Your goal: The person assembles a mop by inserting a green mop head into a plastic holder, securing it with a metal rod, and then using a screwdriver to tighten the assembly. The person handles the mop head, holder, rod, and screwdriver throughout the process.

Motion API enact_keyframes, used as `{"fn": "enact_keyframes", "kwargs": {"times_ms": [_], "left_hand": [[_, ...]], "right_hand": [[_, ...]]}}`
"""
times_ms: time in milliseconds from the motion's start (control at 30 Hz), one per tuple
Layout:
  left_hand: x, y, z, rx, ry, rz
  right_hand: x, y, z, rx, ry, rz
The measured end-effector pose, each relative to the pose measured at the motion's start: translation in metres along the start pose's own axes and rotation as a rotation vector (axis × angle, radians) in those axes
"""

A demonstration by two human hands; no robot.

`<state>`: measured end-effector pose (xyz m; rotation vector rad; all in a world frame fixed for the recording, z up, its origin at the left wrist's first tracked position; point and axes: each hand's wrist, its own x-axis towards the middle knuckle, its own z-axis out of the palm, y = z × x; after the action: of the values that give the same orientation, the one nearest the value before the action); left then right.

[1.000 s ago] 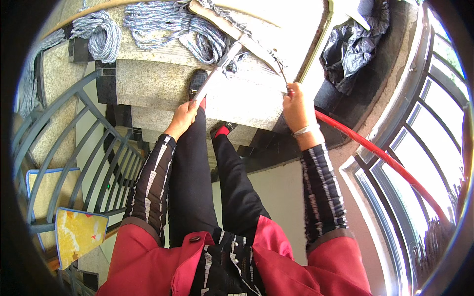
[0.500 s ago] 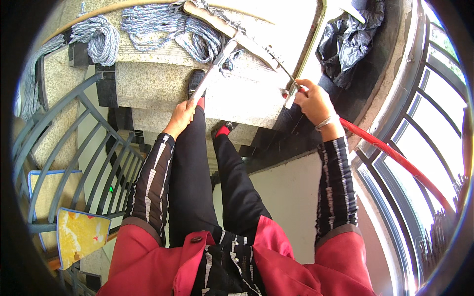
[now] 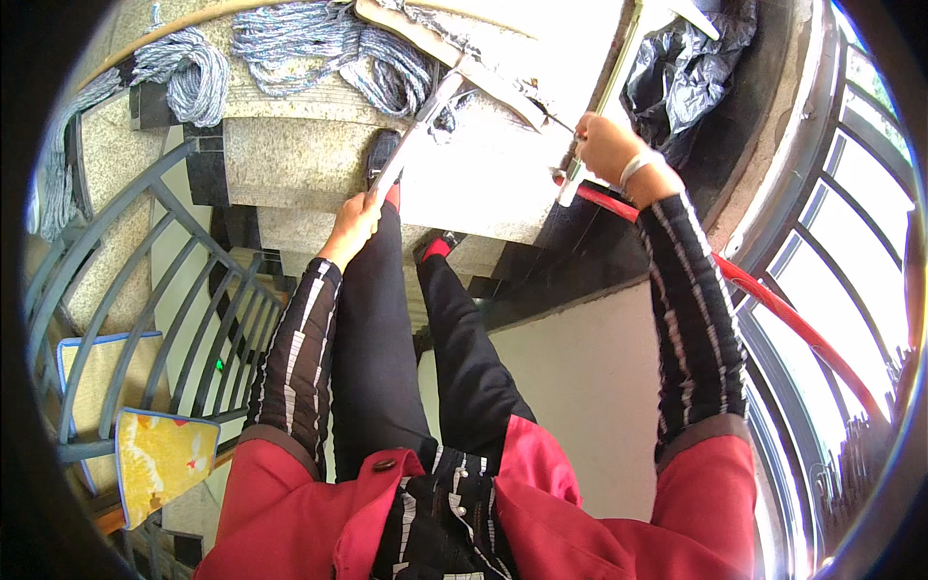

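Note:
My left hand (image 3: 356, 227) is wrapped round a pale pole (image 3: 418, 135), which slopes up and away over the steps. At its far end the pole meets a curved wooden crossbar (image 3: 503, 95), with grey twisted strands along its edge. My right hand (image 3: 609, 150) is closed on a thin dark rod (image 3: 558, 120) at the crossbar's right end; the fingers hide the rest of the rod. Just below that hand is the pale metal-looking end of another pole (image 3: 571, 184). Bundles of blue-white rope (image 3: 295, 48) lie on the step beyond.
A slatted metal railing (image 3: 184, 242) stands at the left, with a yellow patterned mat (image 3: 164, 464) near it. Black plastic (image 3: 677, 72) lies at the upper right. A red pole (image 3: 793, 309) runs beside the window bars (image 3: 865, 242). My feet are on speckled stone steps (image 3: 290, 164).
My right hand has risen and turned at the wrist, its forearm swinging outward to the right. More of the red pole shows below it. My left hand keeps its hold, nearly still.

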<state>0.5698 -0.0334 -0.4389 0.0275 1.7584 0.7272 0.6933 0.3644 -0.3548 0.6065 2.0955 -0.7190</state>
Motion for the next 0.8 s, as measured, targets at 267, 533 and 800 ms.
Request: {"fn": "enact_keyframes", "kwargs": {"times_ms": [267, 533, 800], "left_hand": [[0.001, 0.000, 0.001, 0.009, 0.009, 0.013], [0.001, -0.001, 0.002, -0.023, -0.010, 0.001], [0.003, -0.004, 0.000, -0.016, -0.022, -0.019]], "right_hand": [[-0.038, -0.035, 0.052, 0.229, 0.346, 0.181], [-0.050, 0.009, -0.017, 0.508, -0.018, 0.136], [-0.050, 0.012, -0.018, 0.378, -0.002, 0.129]]}}
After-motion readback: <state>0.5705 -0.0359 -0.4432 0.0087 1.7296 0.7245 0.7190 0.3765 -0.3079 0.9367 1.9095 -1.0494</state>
